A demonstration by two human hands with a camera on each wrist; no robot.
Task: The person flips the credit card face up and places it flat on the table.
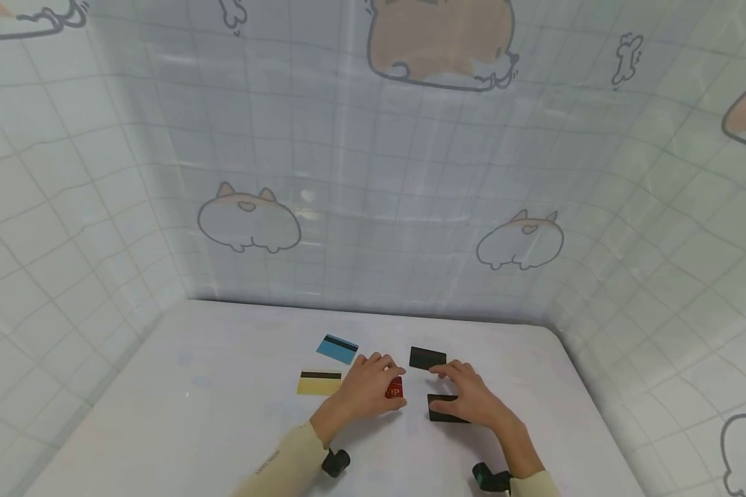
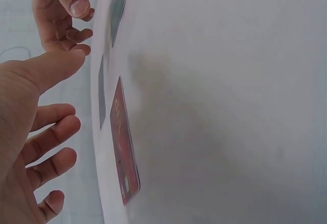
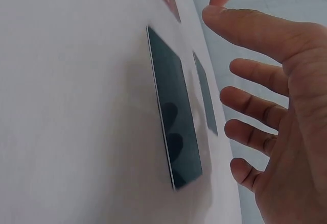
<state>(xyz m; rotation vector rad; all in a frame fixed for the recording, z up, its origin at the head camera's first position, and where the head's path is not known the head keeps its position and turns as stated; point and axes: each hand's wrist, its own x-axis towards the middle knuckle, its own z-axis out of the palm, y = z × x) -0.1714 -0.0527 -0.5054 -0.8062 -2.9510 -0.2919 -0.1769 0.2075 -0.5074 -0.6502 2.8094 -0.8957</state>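
Note:
My left hand (image 1: 368, 388) hovers over a red card (image 1: 395, 388) with its fingers loosely bent and nothing in them. In the left wrist view that red card (image 2: 124, 147) lies flat on the table, apart from the fingers. Over a dark card (image 1: 443, 408) on the right is my right hand (image 1: 469, 397), also holding nothing. The right wrist view shows this dark card (image 3: 176, 112) on the table, with a gap to the relaxed fingers. Just beyond the right hand lies a second dark card (image 1: 427, 357).
A blue card (image 1: 338, 348) and a yellow card (image 1: 319, 382), each with a dark stripe, lie left of the red one. They rest on a white table (image 1: 224, 407). Sheeting with a grid and cartoon animals (image 1: 249, 222) rises behind the table and along both sides.

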